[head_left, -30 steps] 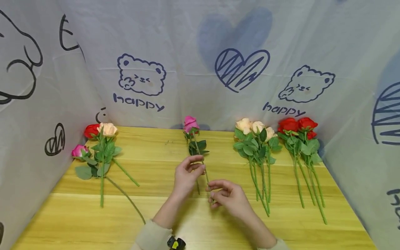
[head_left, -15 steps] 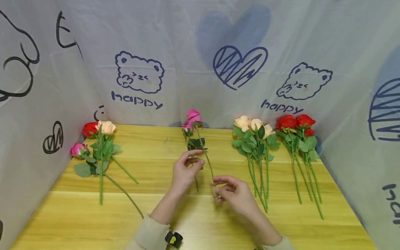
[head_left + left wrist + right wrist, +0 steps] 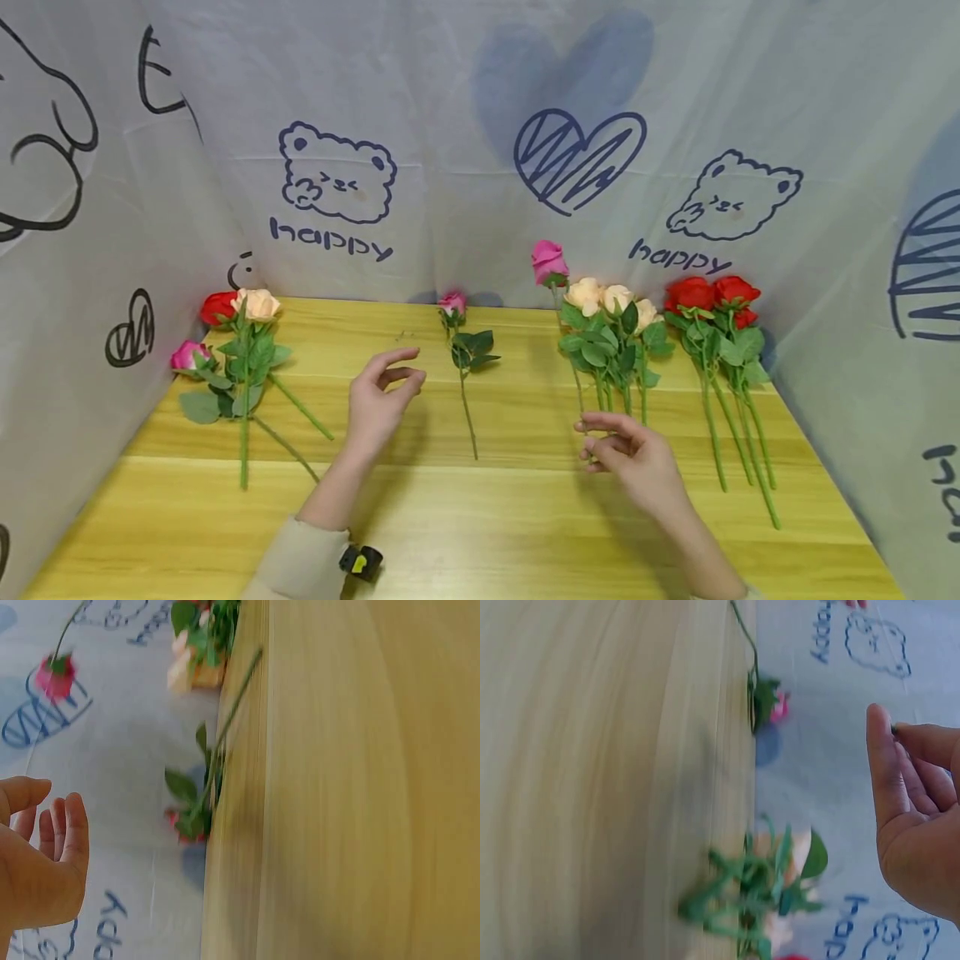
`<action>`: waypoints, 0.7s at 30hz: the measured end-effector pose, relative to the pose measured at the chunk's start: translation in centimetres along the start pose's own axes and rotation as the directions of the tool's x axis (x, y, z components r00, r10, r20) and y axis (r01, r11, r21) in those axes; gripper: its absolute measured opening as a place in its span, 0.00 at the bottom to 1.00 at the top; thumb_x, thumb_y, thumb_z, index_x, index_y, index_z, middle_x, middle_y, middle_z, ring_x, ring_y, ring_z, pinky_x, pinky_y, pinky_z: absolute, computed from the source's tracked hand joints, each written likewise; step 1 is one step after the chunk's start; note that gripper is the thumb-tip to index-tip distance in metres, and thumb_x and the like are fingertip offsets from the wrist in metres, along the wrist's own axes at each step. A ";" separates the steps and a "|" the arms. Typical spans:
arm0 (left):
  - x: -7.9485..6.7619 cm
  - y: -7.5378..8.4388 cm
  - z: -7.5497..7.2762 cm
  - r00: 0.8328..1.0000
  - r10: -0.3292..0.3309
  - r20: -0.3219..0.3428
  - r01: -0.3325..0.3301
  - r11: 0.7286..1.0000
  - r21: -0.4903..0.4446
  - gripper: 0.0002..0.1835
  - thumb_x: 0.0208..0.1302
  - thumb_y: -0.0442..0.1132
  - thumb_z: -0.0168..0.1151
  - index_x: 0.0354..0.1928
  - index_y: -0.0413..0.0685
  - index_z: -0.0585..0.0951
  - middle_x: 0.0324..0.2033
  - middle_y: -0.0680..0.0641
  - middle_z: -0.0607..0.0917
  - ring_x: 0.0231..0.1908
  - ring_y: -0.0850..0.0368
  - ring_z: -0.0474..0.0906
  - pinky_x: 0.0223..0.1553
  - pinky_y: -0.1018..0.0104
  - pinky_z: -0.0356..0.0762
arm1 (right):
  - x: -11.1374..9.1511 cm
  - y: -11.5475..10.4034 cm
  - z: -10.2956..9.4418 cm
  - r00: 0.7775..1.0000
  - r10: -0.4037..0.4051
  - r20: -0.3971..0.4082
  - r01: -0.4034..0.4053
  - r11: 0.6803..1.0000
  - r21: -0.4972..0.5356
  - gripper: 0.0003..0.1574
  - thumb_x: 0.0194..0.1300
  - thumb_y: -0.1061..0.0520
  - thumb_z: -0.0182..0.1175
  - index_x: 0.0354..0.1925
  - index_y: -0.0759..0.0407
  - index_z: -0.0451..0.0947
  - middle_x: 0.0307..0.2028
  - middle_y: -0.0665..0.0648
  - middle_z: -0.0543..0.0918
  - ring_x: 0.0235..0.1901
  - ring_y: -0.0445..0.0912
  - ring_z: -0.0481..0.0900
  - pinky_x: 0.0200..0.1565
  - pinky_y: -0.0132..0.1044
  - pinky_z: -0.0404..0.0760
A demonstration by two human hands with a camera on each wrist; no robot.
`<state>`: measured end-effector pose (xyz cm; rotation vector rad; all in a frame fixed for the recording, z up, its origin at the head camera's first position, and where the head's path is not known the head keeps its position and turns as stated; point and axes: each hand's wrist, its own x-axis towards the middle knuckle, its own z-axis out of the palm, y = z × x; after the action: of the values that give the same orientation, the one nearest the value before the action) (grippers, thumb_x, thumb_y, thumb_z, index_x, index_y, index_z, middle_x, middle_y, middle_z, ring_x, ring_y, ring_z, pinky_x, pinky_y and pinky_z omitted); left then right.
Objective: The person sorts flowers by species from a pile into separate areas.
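Observation:
My right hand (image 3: 637, 462) pinches the lower stem of a pink rose (image 3: 550, 264), which stands tilted with its bloom up against the back cloth. The stem overlaps the left side of the peach roses (image 3: 600, 342) in the head view. In the right wrist view, thumb and finger (image 3: 887, 761) meet on the stem end. My left hand (image 3: 381, 400) hovers over the table, relaxed and holding nothing. Between the hands lies another pink rose (image 3: 465, 367) with dark leaves, its bloom toward the back. The held bloom (image 3: 57, 677) also shows in the left wrist view.
On the left of the wooden table (image 3: 465, 533) lies a mixed group of red, peach and pink roses (image 3: 247, 358). Several red roses (image 3: 720, 333) lie at the right. A printed cloth (image 3: 450, 125) encloses the back and sides. A black device (image 3: 362, 563) sits at the left sleeve.
The right hand has carried the pink rose up and to the right, away from the one on the table. My left hand has left the stem's side and drawn back left.

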<state>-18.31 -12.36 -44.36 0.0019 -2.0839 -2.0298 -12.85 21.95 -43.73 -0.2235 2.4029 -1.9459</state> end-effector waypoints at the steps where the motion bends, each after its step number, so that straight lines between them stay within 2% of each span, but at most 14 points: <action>1: 0.1 0.0 -0.7 1.000 -0.004 -0.012 0.004 1.000 0.013 0.20 0.69 0.26 0.66 0.62 0.38 0.81 0.61 0.44 0.79 0.46 0.61 0.83 0.45 0.73 0.85 | -0.1 0.1 -0.5 1.000 0.001 -0.014 -0.001 1.000 -0.010 0.21 0.72 0.69 0.62 0.62 0.68 0.78 0.54 0.68 0.84 0.39 0.47 0.88 0.42 0.46 0.90; 6: 0.5 0.3 -4.3 0.998 -0.023 -0.066 0.028 0.997 0.071 0.20 0.70 0.28 0.66 0.63 0.39 0.81 0.61 0.45 0.77 0.46 0.64 0.82 0.45 0.76 0.84 | -0.6 0.7 -3.4 0.995 -0.009 -0.096 0.002 0.998 -0.065 0.22 0.74 0.66 0.62 0.63 0.71 0.76 0.51 0.56 0.87 0.40 0.47 0.89 0.41 0.44 0.90; 11: 0.3 0.2 -8.2 0.993 -0.032 -0.116 0.051 0.985 0.167 0.20 0.72 0.33 0.66 0.64 0.41 0.80 0.59 0.48 0.76 0.45 0.68 0.82 0.44 0.78 0.83 | -0.8 1.8 -6.6 0.986 -0.052 -0.161 0.038 0.996 -0.085 0.22 0.72 0.69 0.62 0.62 0.72 0.77 0.47 0.45 0.89 0.38 0.42 0.89 0.39 0.40 0.90; 16: 0.1 -0.3 -12.4 0.989 -0.025 -0.149 0.066 0.957 0.281 0.22 0.72 0.37 0.67 0.66 0.42 0.80 0.57 0.55 0.75 0.46 0.73 0.80 0.43 0.81 0.81 | -0.8 3.2 -10.2 0.973 -0.010 -0.231 -0.014 0.995 -0.099 0.21 0.72 0.69 0.63 0.61 0.62 0.81 0.45 0.39 0.89 0.37 0.39 0.89 0.38 0.35 0.89; 21: 0.1 -0.5 -16.7 0.990 -0.028 -0.142 0.081 0.919 0.386 0.23 0.72 0.42 0.68 0.66 0.45 0.80 0.55 0.63 0.73 0.46 0.77 0.77 0.40 0.83 0.79 | -0.7 4.9 -13.4 0.967 0.023 -0.256 -0.060 0.989 -0.138 0.19 0.72 0.68 0.63 0.59 0.56 0.84 0.43 0.35 0.87 0.36 0.37 0.89 0.38 0.34 0.89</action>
<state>-15.70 -28.81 -44.59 0.2599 -2.3842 -1.5545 -14.19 36.03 -45.70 0.0773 2.6860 -1.8861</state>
